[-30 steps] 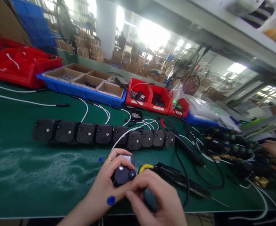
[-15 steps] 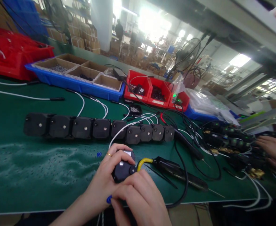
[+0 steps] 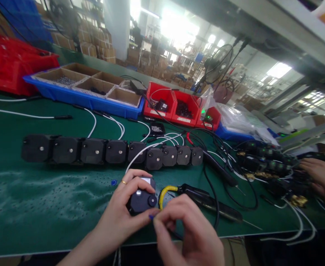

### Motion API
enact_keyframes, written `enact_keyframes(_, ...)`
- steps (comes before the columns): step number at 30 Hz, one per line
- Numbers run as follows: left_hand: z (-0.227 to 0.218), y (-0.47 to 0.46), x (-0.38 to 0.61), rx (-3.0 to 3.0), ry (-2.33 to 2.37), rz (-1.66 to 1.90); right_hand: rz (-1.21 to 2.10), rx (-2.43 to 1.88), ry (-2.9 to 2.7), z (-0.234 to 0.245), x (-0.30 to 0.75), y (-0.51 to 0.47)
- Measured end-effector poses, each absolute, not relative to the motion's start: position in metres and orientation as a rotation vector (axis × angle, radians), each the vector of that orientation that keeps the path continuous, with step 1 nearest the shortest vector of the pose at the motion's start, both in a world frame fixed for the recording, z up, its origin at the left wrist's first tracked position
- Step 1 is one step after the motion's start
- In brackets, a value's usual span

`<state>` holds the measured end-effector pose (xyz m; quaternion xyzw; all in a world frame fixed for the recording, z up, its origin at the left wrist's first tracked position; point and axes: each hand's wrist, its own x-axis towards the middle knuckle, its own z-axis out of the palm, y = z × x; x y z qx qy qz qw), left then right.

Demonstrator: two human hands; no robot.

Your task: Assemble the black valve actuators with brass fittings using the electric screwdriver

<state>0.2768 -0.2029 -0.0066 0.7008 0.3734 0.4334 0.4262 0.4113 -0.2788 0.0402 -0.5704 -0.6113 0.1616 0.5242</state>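
Note:
My left hand (image 3: pixel 120 214) is wrapped round a small black motor block (image 3: pixel 140 198) with a silver shaft and a round black boss on its face. It holds the block just above the green mat near the front edge. My right hand (image 3: pixel 188 231) is beside it, fingers pinched together at the block's lower right corner; what they pinch is too small to make out. A white cable (image 3: pixel 140 153) runs from the block toward the back. A black tool with a yellow cable (image 3: pixel 203 199) lies right of the block.
A row of several black motor blocks (image 3: pixel 109 150) lies across the green mat (image 3: pixel 40 195). Behind it stand a blue tray with cardboard compartments (image 3: pixel 81 90) and red bins (image 3: pixel 176 107). Tangled wires and parts (image 3: pixel 264 166) lie at right, where another person's hand (image 3: pixel 320 177) works.
My right hand has shifted from covering the block's lower edge to a pinch at its lower right corner. The view drifted slightly; the block's round boss shows more fully.

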Motion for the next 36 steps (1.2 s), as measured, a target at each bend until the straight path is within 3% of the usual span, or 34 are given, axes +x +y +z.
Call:
enact_keyframes(10, -0.014, -0.209, 0.282, 1.832, 0.911, 1.157, 0.605, -1.517, -1.134, 0.012, 0.417, -0.266)
enact_keyframes(36, -0.016, -0.210, 0.282, 1.987, 0.880, 1.144, 0.508, -1.564, -1.216, 0.021, 0.418, -0.264)
